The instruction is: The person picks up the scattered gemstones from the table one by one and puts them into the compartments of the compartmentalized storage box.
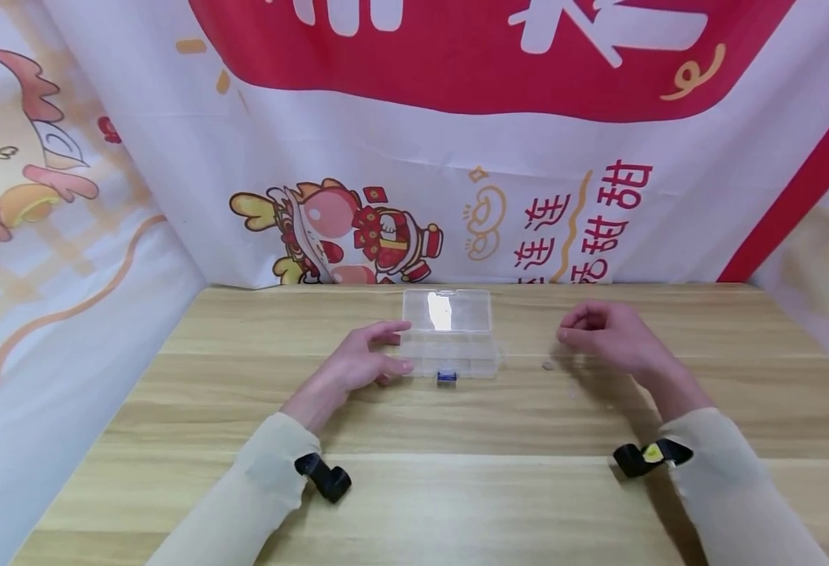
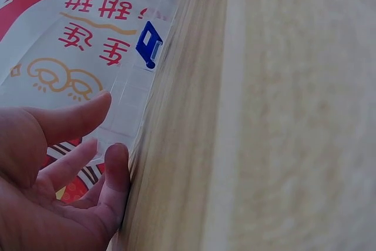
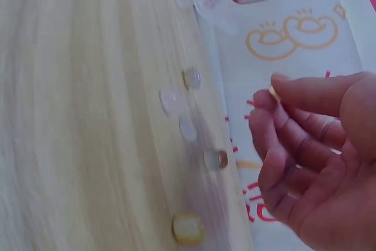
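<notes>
Head view: left hand (image 1: 361, 363) rests open against the box (image 1: 450, 334), long axis crosswise; right hand (image 1: 609, 334), right of the box, pinches a bead (image 3: 274, 92).

Head view high over table (image 1: 457, 487); wrist views close, sharing clear box (image 1: 450, 334).

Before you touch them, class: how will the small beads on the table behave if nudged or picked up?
The beads look rounded and glossy, so they will probably roll or skid on the smooth table. They seem tiny and light, likely needing a fingertip pinch, as the right hand appears to use on one.
</notes>
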